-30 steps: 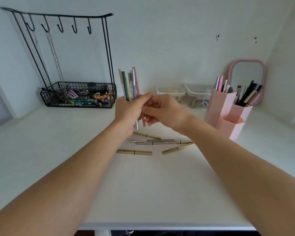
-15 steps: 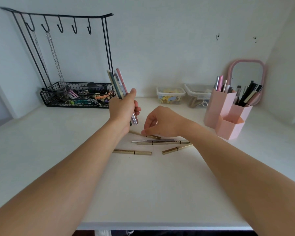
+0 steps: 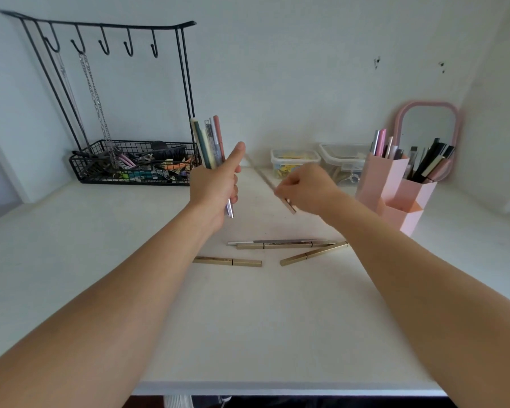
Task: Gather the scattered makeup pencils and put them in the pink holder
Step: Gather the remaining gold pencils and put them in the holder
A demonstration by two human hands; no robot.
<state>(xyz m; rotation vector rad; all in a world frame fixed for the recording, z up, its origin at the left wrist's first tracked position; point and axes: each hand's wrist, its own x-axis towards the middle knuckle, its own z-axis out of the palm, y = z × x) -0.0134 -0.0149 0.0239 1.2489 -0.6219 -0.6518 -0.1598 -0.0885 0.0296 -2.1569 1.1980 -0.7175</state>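
We note that since half a second ago the right hand (image 3: 305, 188) has risen off the white tabletop (image 3: 248, 325), where it was reaching down among the loose pencils, and it now pinches one slim gold pencil (image 3: 270, 184) between curled fingers; the pencil is motion-blurred, slanting up and to the left towards the other hand. The gold pencil that lay nearest the hands is gone from the surface, so we judge it is the one now lifted. The left hand (image 3: 214, 188) has stayed raised, fingers wrapped round an upright bundle of thin pastel pencils (image 3: 211, 142), thumb sticking up as if opening a slot for the next one. Four pencils remain on the tabletop: a silver-grey one (image 3: 277, 241) lying touching a gold one (image 3: 274, 246), a second gold pencil (image 3: 227, 261) nearer us to the left, and a third gold pencil (image 3: 314, 254) angled to the right. The pink hexagonal plastic holder (image 3: 395, 189) stands well apart to the right, already holding brushes and pens, in front of a pink-framed mirror (image 3: 427, 128). Judgement: gathering is past halfway; the lifted pencil most likely joins the bundle, four pickups follow, and nothing gathered has yet reached the holder.
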